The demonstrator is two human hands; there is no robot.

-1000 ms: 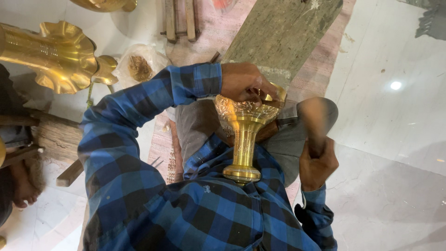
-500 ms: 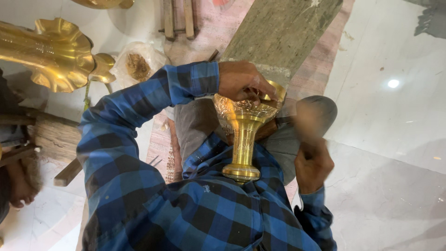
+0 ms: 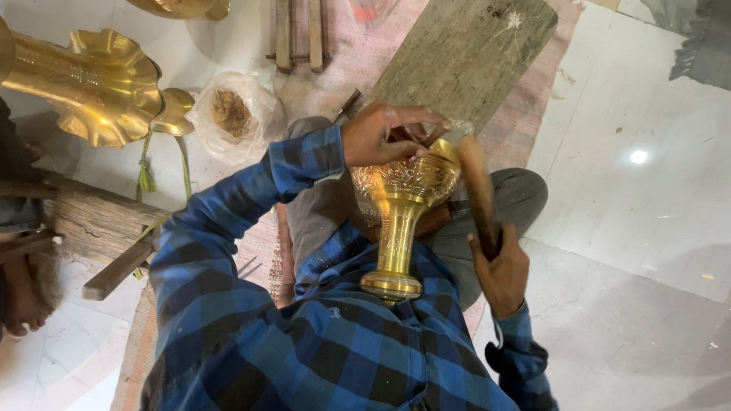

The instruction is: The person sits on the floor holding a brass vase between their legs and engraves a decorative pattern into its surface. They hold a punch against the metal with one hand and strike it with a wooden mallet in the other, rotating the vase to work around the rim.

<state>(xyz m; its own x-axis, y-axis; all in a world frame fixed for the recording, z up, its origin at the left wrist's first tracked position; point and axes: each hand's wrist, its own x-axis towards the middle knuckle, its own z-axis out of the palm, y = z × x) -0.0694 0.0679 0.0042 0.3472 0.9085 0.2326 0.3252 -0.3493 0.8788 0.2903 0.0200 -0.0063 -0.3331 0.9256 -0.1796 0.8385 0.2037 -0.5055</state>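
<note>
Brass goblet (image 3: 400, 221) at frame centre, lying tilted: foot braced against the blue-checked shirt (image 3: 304, 342), bowl pointing away over the lap, likely so it can't slide under blows. Right hand (image 3: 499, 266) closed around a wooden mallet (image 3: 478, 190), head raised just beside the bowl rim. Left hand (image 3: 384, 133) curled over the rim, fingers pinching a thin tool whose tip I can't make out. Further up: grey wooden plank (image 3: 464, 53) on the floor, plastic bag (image 3: 232, 114), fluted brass piece (image 3: 91, 84) upper left.
</note>
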